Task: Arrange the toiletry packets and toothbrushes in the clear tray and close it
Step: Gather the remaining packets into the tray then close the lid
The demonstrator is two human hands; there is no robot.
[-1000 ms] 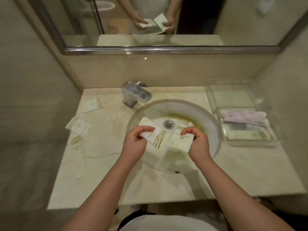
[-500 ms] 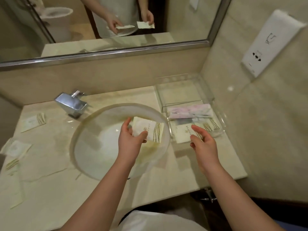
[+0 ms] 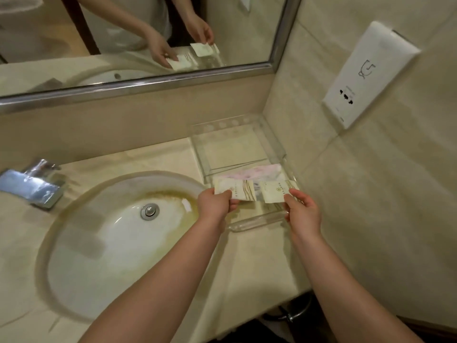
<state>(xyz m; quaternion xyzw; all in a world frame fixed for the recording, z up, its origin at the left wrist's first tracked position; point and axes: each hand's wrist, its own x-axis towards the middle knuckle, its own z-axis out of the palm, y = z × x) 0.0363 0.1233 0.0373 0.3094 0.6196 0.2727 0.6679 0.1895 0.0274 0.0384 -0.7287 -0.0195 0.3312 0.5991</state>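
Two packets are being lowered into the clear tray [image 3: 257, 220]: the left hand [image 3: 217, 206] pinches one packet [image 3: 235, 191], the right hand [image 3: 303, 211] pinches the other [image 3: 277, 191]. Pink-wrapped items [image 3: 249, 173] already lie inside. Its lid [image 3: 235, 144] stands open; closing remains.

Dim, warm light; soft overall blur, wide-angle bending at the edges.

An oval sink [image 3: 81, 256] is recessed in the beige countertop [image 3: 247, 276], with a metal drain [image 3: 149, 211] at its centre. A chrome faucet [image 3: 34, 185] stands at its rear left. A framed mirror [image 3: 138, 33] spans the back wall. A white socket plate [image 3: 368, 73] is mounted on the right wall.
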